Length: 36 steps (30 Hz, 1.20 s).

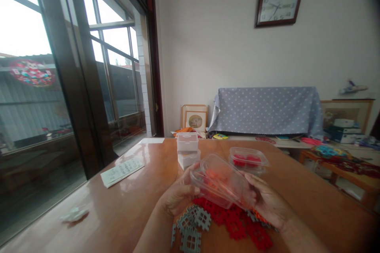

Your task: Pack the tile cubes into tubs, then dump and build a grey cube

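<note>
Gripping a tilted, clear rectangular plastic container [216, 201] between left hand [179, 193] and right hand [265, 201], with orange contents [218, 176] showing through; holding it above flat, notched red plastic pieces [234, 225] and grey window-shaped plastic pieces [194, 215] on a glossy brown table [299, 197]. Beyond, spotting stacked white boxes [187, 145].

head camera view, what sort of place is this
Most likely a room in a home, perhaps a living room: a framed wall clock hangs on the plain wall, a pale patterned cloth drapes something beneath it, and a framed picture stands nearby.
</note>
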### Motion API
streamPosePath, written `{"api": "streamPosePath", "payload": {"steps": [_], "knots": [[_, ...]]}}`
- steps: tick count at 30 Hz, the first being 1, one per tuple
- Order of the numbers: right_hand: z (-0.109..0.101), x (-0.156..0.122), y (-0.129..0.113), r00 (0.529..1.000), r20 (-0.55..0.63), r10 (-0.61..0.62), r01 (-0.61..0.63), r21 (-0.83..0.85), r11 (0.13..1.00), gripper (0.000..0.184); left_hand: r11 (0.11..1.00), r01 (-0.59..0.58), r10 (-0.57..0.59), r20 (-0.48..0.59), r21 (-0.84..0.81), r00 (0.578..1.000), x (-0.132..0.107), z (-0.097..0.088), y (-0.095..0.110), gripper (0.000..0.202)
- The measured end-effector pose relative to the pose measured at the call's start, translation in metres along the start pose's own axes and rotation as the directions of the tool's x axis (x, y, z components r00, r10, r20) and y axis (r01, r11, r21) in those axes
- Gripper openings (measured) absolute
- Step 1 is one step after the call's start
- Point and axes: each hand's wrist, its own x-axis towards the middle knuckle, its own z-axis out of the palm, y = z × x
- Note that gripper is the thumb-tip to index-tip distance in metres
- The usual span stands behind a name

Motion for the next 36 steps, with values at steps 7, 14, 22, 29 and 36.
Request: {"api": "streamPosePath", "payload": {"steps": [7, 14, 22, 29, 36], "knots": [[-0.013, 0.011, -0.004, 0.995, -0.079, -0.055, 0.062, 0.09, 0.994, 0.027, 0.999, -0.02, 0.022, -0.054, 0.034, 0.998, -0.002, -0.009, 0.003, 0.072], [-0.016, 0.011, -0.004, 0.995, -0.073, -0.073, 0.077, 0.059, 0.995, 0.028, 1.0, 0.005, -0.003, -0.094, 0.018, 0.996, -0.001, -0.01, 0.002, 0.078], [-0.003, 0.008, 0.007, 0.982, -0.09, -0.167, 0.133, -0.302, 0.944, 0.027, 0.999, 0.046, -0.046, 0.0, 0.002, 0.999, 0.0, 0.002, -0.002, 0.088], [0.012, 0.003, 0.015, 0.995, -0.089, -0.033, 0.017, -0.179, 0.984, 0.04, 1.0, 0.023, -0.022, 0.082, -0.007, 0.996, 0.003, 0.022, -0.006, 0.087], [0.021, -0.001, 0.019, 0.997, -0.067, 0.049, -0.056, -0.108, 0.993, 0.046, 1.0, 0.031, -0.03, 0.134, -0.004, 0.99, 0.005, 0.026, -0.006, 0.094]]}}
